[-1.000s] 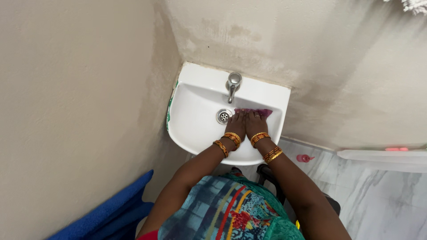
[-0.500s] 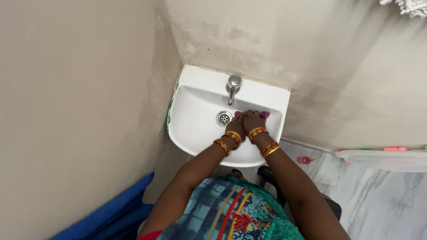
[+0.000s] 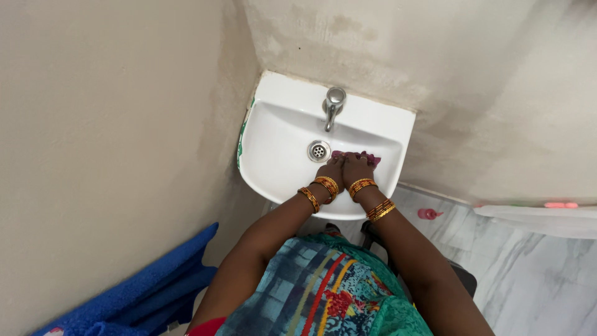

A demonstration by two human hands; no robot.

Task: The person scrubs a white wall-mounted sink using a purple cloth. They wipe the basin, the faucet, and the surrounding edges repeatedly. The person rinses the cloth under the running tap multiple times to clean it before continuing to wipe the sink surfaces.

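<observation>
A white wall-mounted sink point(image 3: 273, 168) fills the corner, with a chrome tap point(image 3: 334, 102) at its back and a round metal drain point(image 3: 318, 150) in the bowl. My left hand point(image 3: 331, 170) and my right hand point(image 3: 356, 168) lie side by side in the bowl, just right of the drain. Both are bunched on a purple cloth point(image 3: 370, 157), which peeks out beyond the fingers. Gold bangles ring both wrists.
Beige stained walls close in on the left and behind the sink. A blue mat or towel point(image 3: 143, 292) lies at the lower left. Marble floor tiles point(image 3: 528, 274) spread to the right, with a small pink object point(image 3: 428, 214) and a white ledge point(image 3: 547, 218).
My hands drew the cloth together from flat fingers into a bunched grip, staying right of the drain. The view tilted slightly, so the sink sits higher in frame.
</observation>
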